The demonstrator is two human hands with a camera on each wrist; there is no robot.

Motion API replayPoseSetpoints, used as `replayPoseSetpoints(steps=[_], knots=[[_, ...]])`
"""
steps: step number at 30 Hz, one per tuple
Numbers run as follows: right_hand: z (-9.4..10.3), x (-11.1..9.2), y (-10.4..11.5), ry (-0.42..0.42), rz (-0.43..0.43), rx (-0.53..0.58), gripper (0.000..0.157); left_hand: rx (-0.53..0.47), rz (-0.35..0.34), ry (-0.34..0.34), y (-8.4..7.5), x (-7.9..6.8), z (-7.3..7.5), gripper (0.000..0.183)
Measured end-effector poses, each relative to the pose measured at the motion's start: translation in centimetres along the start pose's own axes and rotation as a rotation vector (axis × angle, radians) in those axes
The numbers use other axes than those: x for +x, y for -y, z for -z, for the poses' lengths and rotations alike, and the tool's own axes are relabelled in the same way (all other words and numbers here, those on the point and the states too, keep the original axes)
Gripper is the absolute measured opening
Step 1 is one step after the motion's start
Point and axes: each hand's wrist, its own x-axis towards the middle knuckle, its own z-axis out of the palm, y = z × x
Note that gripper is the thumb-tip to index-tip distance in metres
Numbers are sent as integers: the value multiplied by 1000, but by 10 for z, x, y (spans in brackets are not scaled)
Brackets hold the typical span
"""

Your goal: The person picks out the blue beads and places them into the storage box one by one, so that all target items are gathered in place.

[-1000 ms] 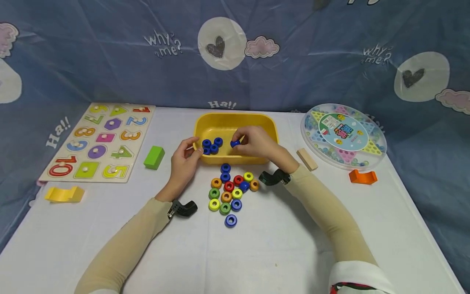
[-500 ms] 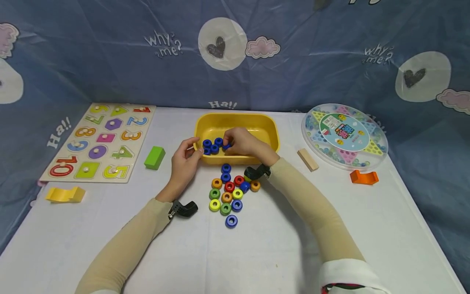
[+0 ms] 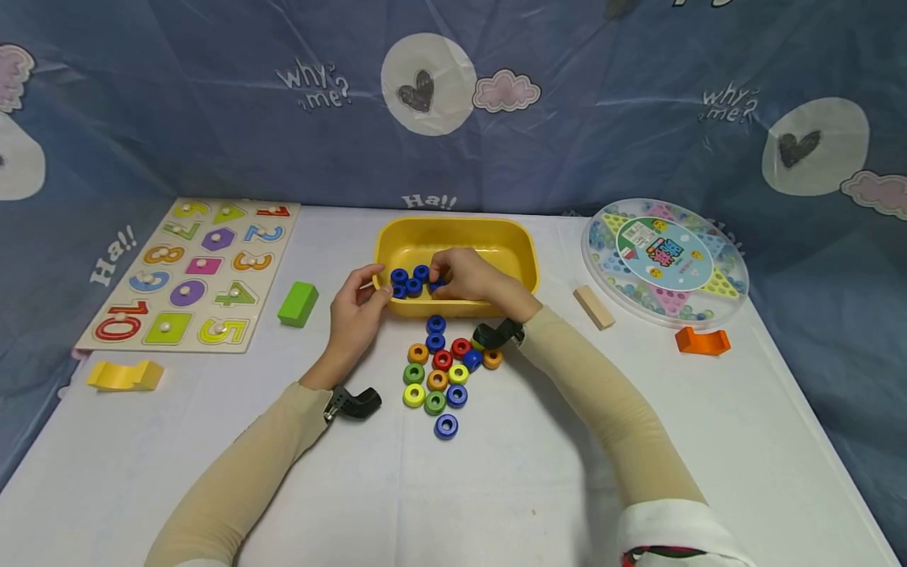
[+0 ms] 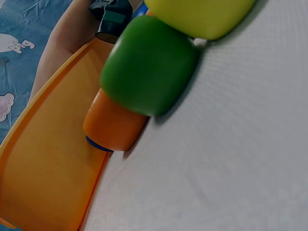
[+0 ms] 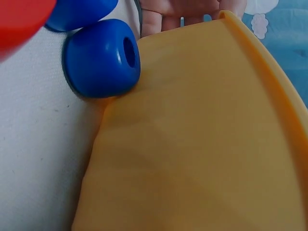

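A yellow tray (image 3: 489,309) stands at the table's far side, with several blue beads (image 3: 414,285) grouped in its left end. My left hand (image 3: 354,315) holds the tray's left end, thumb and fingertips at the rim; the right wrist view shows its fingers (image 5: 185,9) by the tray wall. Reaching over the front rim, my right hand (image 3: 471,276) pinches a blue bead (image 3: 437,285) low inside the tray, right beside the group. Its fingers partly cover that bead. In front of the tray lie loose beads in blue, red, orange, green and yellow, among them a green bead (image 4: 151,65).
A number puzzle board (image 3: 191,276), a green block (image 3: 298,305) and a yellow block (image 3: 125,376) lie to the left. On the right are a wooden block (image 3: 594,307), an orange block (image 3: 702,341) and a round clear marble game case (image 3: 666,264). A blue printed cloth (image 3: 212,118) hangs behind.
My right hand has moved left within the tray, bringing the pinched blue bead up beside the others, and stays there over the last half second. My left hand keeps its place.
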Motion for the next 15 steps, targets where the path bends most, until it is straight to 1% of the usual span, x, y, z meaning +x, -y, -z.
replayPoseSetpoints(steps=[4, 6, 8, 10, 12, 13, 15], knots=[[4, -4, 0, -6, 6, 4, 20, -2, 3, -1, 0, 0, 0, 40], [9, -11, 1, -37, 20, 8, 19, -10, -1, -2, 0, 0, 0, 41], [16, -23, 4, -89, 45, 10, 18, -8, -6, -1, -1, 0, -1, 41], [21, -39, 9, -147, 100, 8, 17, 1, -7, -2, -2, -1, 0, 41], [23, -58, 16, -186, 173, 6, 16, 15, -6, -3, -1, 0, 0, 41], [23, -69, 18, -197, 215, -3, 15, 21, -9, -5, 0, 0, 0, 41], [18, -87, 21, -193, 285, -25, 14, 16, -6, -9, 7, 3, -1, 40]])
